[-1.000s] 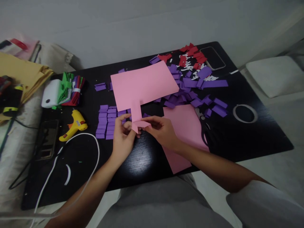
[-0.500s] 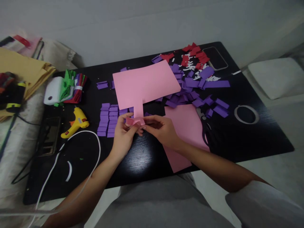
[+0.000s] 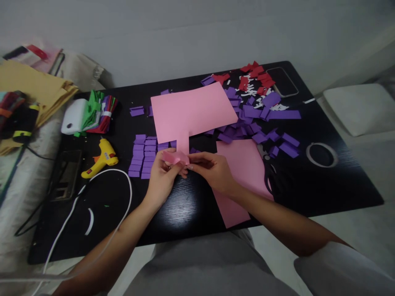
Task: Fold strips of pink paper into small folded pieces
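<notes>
- The pink strip [image 3: 183, 144] is held between the 2 hands above the counter [image 3: 333, 187], its near end folded or curled; its far end meets the lower edge of a larger pink sheet [image 3: 194, 111], and I cannot tell whether the 2 are joined.
- The left hand [image 3: 162, 174] pinches the folded end, thumb on top and fingers beneath, partly hidden.
- The right hand [image 3: 212, 169] has its thumb and index finger brought together at the right edge of that fold, seemingly pinching it.
- The strip looks like paper or thin card: probably very light, bendable across its width, a little springy at a fold and easily creased or torn.
- Its face looks matte, so a light fingertip pinch should grip without slipping.
- The best hold is likely at the folded layers, 1 hand per side; squeezing the flat middle could leave a stray crease.
- Purple folded pieces [image 3: 142, 154] lie just beside the left hand, a second pink sheet [image 3: 240, 164] by the right.
</notes>
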Demonstrator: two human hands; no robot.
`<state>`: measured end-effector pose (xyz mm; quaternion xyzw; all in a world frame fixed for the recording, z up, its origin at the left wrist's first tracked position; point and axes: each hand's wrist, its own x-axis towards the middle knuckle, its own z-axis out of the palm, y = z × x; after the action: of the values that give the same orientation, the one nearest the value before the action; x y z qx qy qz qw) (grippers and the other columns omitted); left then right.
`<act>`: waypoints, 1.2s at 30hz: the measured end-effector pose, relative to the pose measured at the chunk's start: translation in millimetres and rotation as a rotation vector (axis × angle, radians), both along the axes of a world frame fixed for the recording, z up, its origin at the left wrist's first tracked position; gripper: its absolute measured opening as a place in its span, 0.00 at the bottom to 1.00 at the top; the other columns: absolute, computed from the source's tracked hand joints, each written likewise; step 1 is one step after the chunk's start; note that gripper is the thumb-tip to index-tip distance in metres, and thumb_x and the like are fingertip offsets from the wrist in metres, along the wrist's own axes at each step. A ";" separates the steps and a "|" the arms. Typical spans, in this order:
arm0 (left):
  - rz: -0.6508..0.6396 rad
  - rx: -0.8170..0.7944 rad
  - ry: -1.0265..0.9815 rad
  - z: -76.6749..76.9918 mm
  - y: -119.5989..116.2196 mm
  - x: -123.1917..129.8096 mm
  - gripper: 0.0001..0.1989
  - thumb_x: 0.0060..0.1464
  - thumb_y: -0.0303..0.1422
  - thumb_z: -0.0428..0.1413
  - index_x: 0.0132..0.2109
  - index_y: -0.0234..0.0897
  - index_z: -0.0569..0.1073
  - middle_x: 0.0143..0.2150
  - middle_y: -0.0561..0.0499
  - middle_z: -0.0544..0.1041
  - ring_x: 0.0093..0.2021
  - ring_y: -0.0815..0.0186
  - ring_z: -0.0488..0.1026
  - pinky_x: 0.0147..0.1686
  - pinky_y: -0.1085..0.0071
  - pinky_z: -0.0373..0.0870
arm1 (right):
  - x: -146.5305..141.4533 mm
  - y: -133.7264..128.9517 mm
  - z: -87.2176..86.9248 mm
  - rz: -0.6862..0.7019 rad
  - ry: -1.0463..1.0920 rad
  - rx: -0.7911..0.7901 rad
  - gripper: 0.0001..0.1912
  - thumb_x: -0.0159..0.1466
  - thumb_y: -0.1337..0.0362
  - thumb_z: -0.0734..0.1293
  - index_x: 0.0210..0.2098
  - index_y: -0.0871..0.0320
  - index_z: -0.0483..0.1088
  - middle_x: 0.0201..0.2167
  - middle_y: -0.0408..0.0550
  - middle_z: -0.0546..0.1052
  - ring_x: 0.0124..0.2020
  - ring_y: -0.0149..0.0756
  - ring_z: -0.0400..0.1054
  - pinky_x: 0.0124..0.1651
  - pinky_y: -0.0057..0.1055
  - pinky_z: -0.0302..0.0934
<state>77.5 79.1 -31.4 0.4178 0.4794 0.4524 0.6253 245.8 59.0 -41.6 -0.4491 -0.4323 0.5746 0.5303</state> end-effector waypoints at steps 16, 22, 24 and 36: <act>-0.026 0.025 -0.003 1.6 1.4 1.8 0.21 0.50 0.36 0.70 0.47 0.36 0.71 0.30 0.52 0.80 0.25 0.68 0.76 0.28 0.71 0.75 | 1.9 -0.7 -3.1 -0.020 -0.051 0.004 0.13 0.57 0.58 0.80 0.41 0.54 0.84 0.39 0.47 0.86 0.41 0.39 0.82 0.52 0.39 0.77; -0.031 0.049 -0.011 3.9 1.1 2.6 0.18 0.51 0.36 0.70 0.43 0.37 0.72 0.31 0.53 0.79 0.26 0.69 0.74 0.29 0.71 0.75 | 1.5 -0.1 -2.8 -0.017 -0.022 -0.009 0.13 0.56 0.59 0.80 0.40 0.53 0.84 0.38 0.46 0.87 0.41 0.39 0.82 0.53 0.40 0.77; -0.034 0.050 -0.005 3.3 0.9 2.2 0.17 0.51 0.36 0.70 0.43 0.37 0.72 0.31 0.53 0.79 0.26 0.69 0.75 0.30 0.71 0.75 | 1.5 0.0 -2.7 -0.013 -0.009 -0.009 0.12 0.56 0.59 0.80 0.40 0.53 0.84 0.38 0.45 0.86 0.41 0.38 0.82 0.52 0.39 0.77; -0.034 0.066 -0.010 3.0 2.1 2.7 0.19 0.50 0.38 0.71 0.45 0.36 0.75 0.31 0.52 0.81 0.28 0.68 0.77 0.31 0.71 0.76 | 1.4 0.4 -5.3 -0.045 -0.050 0.007 0.13 0.56 0.58 0.81 0.39 0.53 0.84 0.37 0.46 0.86 0.40 0.39 0.82 0.50 0.38 0.77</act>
<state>80.2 81.2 -28.4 0.4440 0.4538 0.4592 0.6213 247.2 59.4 -46.9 -0.4711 -0.4374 0.5495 0.5336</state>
